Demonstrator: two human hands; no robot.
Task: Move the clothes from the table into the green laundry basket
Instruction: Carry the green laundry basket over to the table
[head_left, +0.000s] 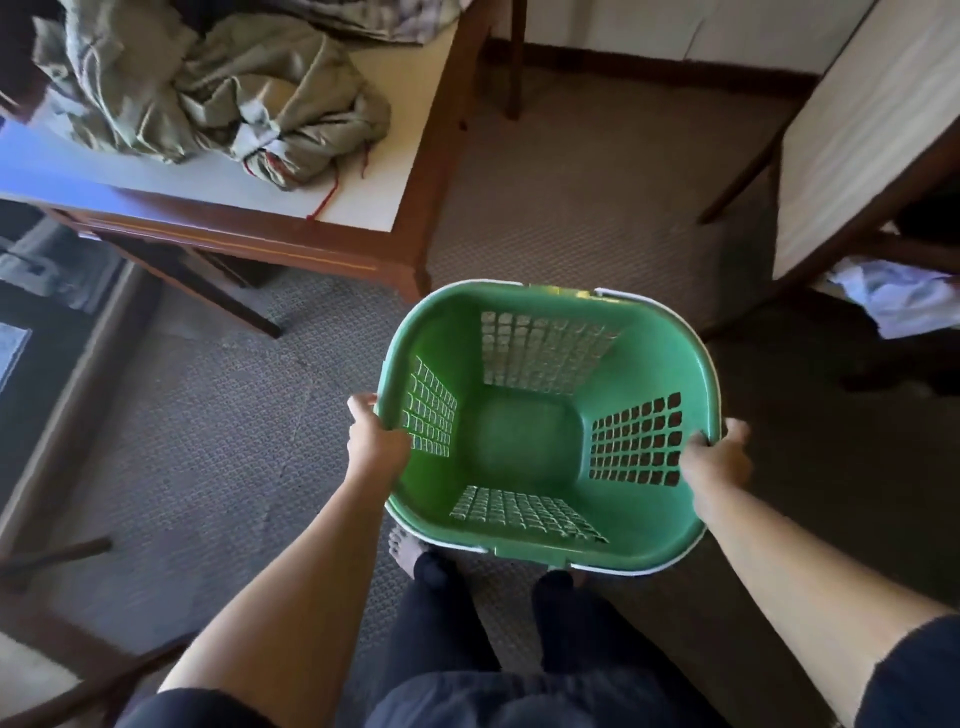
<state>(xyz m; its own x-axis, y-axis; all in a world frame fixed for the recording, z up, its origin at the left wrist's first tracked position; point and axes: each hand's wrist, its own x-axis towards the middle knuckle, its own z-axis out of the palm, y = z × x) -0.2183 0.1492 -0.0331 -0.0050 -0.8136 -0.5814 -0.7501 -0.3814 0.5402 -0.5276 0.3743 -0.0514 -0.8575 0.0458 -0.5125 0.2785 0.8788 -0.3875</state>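
Observation:
The green laundry basket (660, 358), with slotted walls and nothing inside, hangs over the carpet in front of my legs. My left hand (373, 439) grips its left rim. My right hand (719, 460) grips the right rim. On the table (384, 208) at the upper left lies a crumpled pile of olive-green clothes (218, 98) with a red cord trailing toward the table edge. A checked garment (415, 21) shows at the top edge, partly cut off.
The wooden-framed table has a white top, its corner just beyond the basket. A chair (852, 145) with a pale seat stands at the right, with white cloth (893, 296) under it. Patterned carpet (571, 197) covers the floor between them.

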